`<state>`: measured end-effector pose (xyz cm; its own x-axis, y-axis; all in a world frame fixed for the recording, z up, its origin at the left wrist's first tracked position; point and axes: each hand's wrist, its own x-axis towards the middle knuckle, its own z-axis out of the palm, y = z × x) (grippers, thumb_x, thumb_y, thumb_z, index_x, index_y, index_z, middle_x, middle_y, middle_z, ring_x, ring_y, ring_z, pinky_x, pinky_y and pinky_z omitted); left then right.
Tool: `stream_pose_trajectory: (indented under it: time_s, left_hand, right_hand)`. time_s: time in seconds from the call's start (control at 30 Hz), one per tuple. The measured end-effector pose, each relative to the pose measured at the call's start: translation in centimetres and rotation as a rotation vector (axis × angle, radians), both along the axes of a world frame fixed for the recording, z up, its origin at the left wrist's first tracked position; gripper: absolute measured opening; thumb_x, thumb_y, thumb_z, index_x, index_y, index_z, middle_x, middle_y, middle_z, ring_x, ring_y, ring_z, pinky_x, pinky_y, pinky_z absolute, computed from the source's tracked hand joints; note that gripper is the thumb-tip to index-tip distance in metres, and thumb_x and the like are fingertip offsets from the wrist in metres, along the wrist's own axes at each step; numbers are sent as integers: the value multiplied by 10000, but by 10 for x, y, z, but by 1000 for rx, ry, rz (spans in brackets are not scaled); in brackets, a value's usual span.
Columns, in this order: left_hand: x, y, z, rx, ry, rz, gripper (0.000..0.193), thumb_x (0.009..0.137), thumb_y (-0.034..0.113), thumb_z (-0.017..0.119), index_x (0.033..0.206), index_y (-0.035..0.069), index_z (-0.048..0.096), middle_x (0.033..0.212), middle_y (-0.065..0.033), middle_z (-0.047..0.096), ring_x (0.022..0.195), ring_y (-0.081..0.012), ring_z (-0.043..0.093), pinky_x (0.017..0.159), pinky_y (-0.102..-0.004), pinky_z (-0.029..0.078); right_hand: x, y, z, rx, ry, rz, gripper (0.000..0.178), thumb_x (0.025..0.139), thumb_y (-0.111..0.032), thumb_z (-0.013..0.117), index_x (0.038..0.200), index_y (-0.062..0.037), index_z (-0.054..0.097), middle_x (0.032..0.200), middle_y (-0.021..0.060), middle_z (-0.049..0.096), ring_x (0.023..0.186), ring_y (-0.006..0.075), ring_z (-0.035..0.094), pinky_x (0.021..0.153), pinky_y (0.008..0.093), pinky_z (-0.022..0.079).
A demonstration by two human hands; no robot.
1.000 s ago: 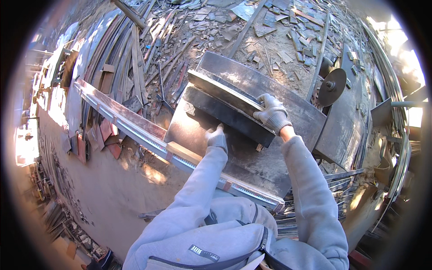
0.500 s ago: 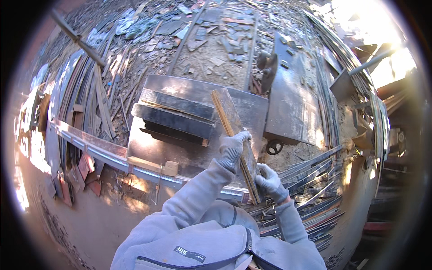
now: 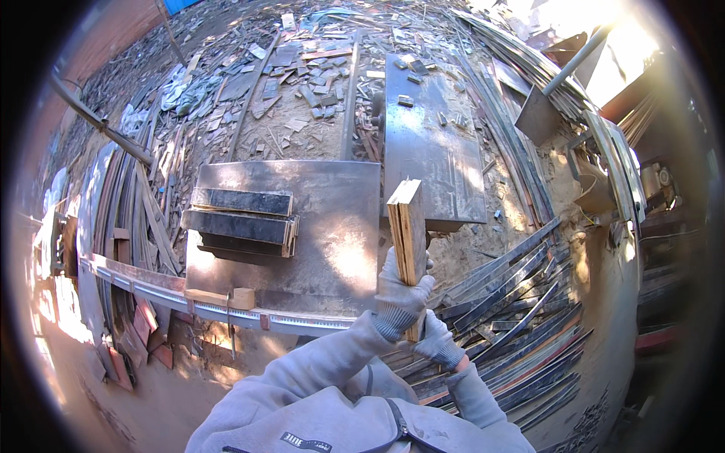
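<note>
Upright in front of me stands a short bundle of plywood strips, their layered edges turned toward me. My left hand, in a grey knit glove, is closed round the bundle at its middle. Lower down, my right hand, gloved too, grips the bottom end, its fingers partly hidden behind the wood. To the left, a stack of dark-faced plywood strips lies on a metal table.
A ruled rail with a wooden block runs along the table's near edge. Long strips are heaped at the lower right. A second metal table stands beyond, and offcuts litter the ground at the back.
The bundle has swung from a leftward slant to nearly upright, its cut edges now facing me. My view has turned right, so the tables sit further left.
</note>
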<state>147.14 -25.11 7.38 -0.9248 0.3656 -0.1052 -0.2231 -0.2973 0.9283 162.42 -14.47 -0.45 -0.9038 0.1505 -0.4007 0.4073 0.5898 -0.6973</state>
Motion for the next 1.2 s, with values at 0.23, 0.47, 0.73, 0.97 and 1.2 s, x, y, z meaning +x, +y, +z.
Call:
stream_pose_trajectory:
  time_s: [0.23,0.47,0.73,0.97,1.2]
  left_hand:
    - [-35,39,-15,103,-97,-100,589,816,-172,684,1353,20,538,1197,-98,671,1061,-197,712,895,-349,617]
    - [-135,79,-78,-20,-556,-124,391,788,-115,773,1152,-6,681,949,-130,754,805,-242,749,742,-373,625]
    - [-216,133,-202,-462,-383,2,502,1017,388,757,1244,-57,706,1110,-138,774,928,-213,721,829,-377,577]
    - [-285,166,-245,-334,-771,-188,531,1033,417,731,1317,-29,684,1232,-169,750,1020,-277,721,900,-407,568]
    - [-316,180,-267,-306,-722,-206,332,1081,302,686,1174,-17,696,1054,-121,766,866,-243,725,818,-368,609]
  right_hand:
    - [-19,25,5,-49,52,-109,963,661,-630,974,1249,-15,522,1122,261,725,1071,470,722,875,517,585]
    - [-74,26,6,-27,-22,-322,901,704,-405,958,1357,32,516,1134,254,748,1066,405,748,937,486,586]
    - [-165,73,-21,390,-330,-366,729,727,-384,858,1240,38,558,1051,296,758,1033,463,746,929,512,589]
    - [-221,112,-40,504,-388,-271,703,754,-335,821,1252,59,519,1057,310,750,1034,461,747,918,503,597]
    - [-234,127,-52,482,-210,-260,633,767,-291,752,1242,78,558,987,305,754,965,479,748,862,519,603]
